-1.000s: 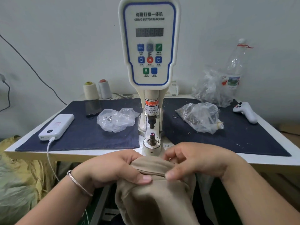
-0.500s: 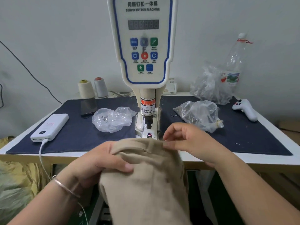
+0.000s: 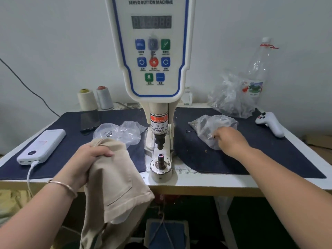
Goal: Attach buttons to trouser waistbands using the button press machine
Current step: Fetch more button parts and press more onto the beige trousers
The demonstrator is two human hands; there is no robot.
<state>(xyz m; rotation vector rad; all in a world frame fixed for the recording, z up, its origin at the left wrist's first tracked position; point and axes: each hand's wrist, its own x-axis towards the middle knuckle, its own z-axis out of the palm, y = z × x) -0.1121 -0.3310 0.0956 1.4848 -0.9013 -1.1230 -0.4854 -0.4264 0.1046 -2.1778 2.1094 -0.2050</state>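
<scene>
Hanging lengthwise from left hand (image 3: 89, 157), trousers (image 3: 115, 186) point waistband-up.

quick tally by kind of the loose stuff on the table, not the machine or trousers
clear plastic bags: 3
thread cones: 2
power bank: 1
phone: 1
plastic bottle: 1
white controller: 1
total: 9

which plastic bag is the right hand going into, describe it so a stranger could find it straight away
Start at the tall white button press machine in the middle of the table. On the dark blue mat to its right lies a crumpled clear plastic bag, with the right hand at its near edge. Unlike the larger bag heap by the wall, it sits nearer the front, alone on the mat.
</scene>
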